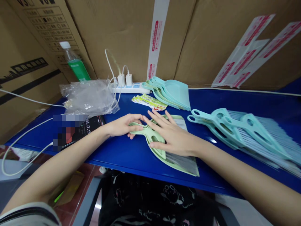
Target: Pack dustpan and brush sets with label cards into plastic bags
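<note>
A pale green brush with grey bristles lies inside a matching green dustpan [181, 163] near the front edge of the blue table [131, 153]. My left hand [123, 125] is closed around the end of the green handle [138, 127]. Over the brush's body my right hand [172, 135] lies flat, fingers stretched out and spread, pressing it into the pan.
A stack of teal dustpans [172, 91] sits at the back, with several teal brushes [246, 131] piled at the right. Printed label cards [149, 102], a power strip with chargers [128, 86], clear plastic bags [89, 95], a green bottle [77, 64] and a phone [80, 128] stand left. Cardboard boxes wall the back.
</note>
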Motion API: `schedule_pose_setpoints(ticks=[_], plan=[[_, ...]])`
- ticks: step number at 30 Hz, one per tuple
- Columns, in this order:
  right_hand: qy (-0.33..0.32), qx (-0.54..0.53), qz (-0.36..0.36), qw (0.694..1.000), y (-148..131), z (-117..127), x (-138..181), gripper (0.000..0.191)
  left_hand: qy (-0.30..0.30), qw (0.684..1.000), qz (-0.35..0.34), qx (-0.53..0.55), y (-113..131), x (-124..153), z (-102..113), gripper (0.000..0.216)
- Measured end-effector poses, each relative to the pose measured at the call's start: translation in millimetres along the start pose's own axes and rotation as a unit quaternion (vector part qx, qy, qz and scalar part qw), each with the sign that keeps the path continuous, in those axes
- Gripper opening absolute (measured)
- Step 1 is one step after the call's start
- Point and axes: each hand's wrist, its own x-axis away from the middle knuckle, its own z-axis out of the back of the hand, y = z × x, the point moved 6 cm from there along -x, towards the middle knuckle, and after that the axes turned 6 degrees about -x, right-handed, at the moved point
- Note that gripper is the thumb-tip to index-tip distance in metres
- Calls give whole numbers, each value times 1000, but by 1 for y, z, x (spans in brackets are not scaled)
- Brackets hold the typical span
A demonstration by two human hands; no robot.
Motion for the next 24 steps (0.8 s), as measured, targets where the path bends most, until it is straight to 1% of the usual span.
schedule_pose_setpoints(ticks=[4, 10, 15, 17, 19, 22, 24], plan=[[18, -7, 12, 1000, 0, 1, 1, 85, 1, 1000, 4, 4, 0, 0, 0, 29], [9, -3, 7, 1000, -1, 2, 1, 87, -3, 1000, 14, 0, 1, 1, 1, 30], [23, -2, 13, 1000, 2, 6, 1, 76, -8, 1000, 17, -9, 2, 3, 3, 29], [42, 11, 7, 999, 7, 9, 1, 74, -21, 999, 22, -22, 3, 4, 4, 28], [75, 37, -7, 996, 14, 15, 1, 70, -39, 998, 24, -39, 4, 6, 5, 28], [138, 89, -37, 986, 27, 26, 1, 53, -60, 996, 18, -60, 7, 9, 5, 28], [166, 118, -62, 977, 34, 32, 1, 45, -68, 995, 15, -68, 8, 10, 5, 28]])
